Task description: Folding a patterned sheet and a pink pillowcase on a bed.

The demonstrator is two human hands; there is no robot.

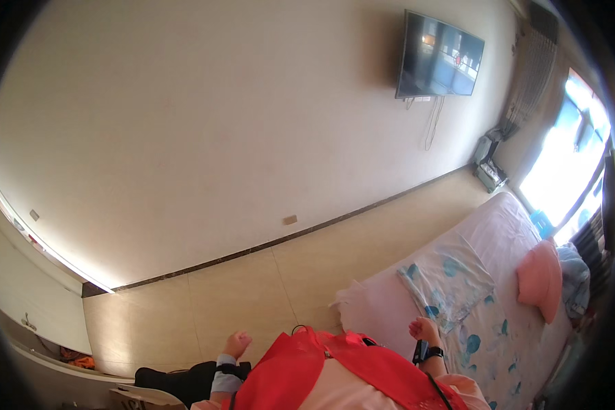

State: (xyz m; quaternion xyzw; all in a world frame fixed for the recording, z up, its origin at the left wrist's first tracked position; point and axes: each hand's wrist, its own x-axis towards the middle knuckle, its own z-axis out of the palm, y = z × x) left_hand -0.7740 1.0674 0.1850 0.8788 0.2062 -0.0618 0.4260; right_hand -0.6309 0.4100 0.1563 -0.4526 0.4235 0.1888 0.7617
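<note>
My left hand (pixel 238 343) is held in front of me at the lower left, above the tiled floor (pixel 236 287). Its fingers look curled in, with nothing seen in them, and a black strap crosses the light sleeve at the wrist. My right hand (pixel 423 329) is a loose fist with nothing seen in it, near the edge of a bed (pixel 374 302). A dark band and a small device sit on that wrist. Just beyond this hand, a white cloth with a blue leaf pattern (pixel 451 271) lies on the bed's pale sheet.
A pink pillow (pixel 539 279) and a bluish cloth (pixel 574 282) lie toward the bright window (pixel 569 164). A television (pixel 439 55) hangs on the wall, cables below. An open suitcase (pixel 489 171) stands in the far corner. A black bag (pixel 179 384) and a white door (pixel 36 277) are at left.
</note>
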